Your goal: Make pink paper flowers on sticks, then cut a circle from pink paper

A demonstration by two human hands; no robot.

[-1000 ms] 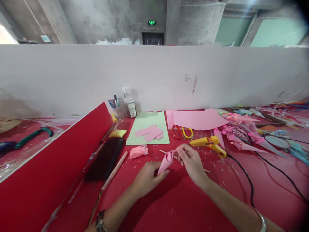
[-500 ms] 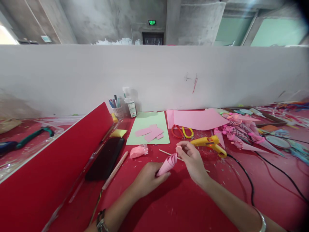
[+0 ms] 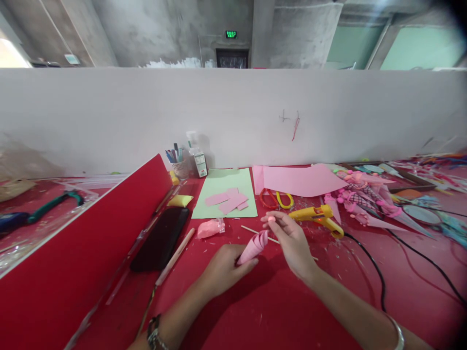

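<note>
My left hand [image 3: 221, 269] is closed round the narrow end of a rolled pink paper cone [image 3: 254, 246], whose open mouth points up and to the right. Just above that mouth, my right hand [image 3: 292, 240] pinches a small pink ball [image 3: 271, 219] between thumb and fingertips. A thin wooden stick [image 3: 255, 231] lies on the red table [image 3: 277, 311] behind the cone. The yellow glue gun [image 3: 317, 216] rests right of my right hand.
A green sheet [image 3: 224, 187] with pink paper pieces [image 3: 226, 200], a large pink sheet [image 3: 299, 180] and scissors [image 3: 275, 198] lie farther back. A black phone [image 3: 160, 238] and a red divider [image 3: 83, 243] are at left. Finished pink cones [image 3: 365, 204] and cables [image 3: 379, 287] crowd the right.
My right hand has lifted away from the cone's mouth, up and slightly back, with the small pink ball now showing at its fingertips. The cone has tilted a little more to the right.
</note>
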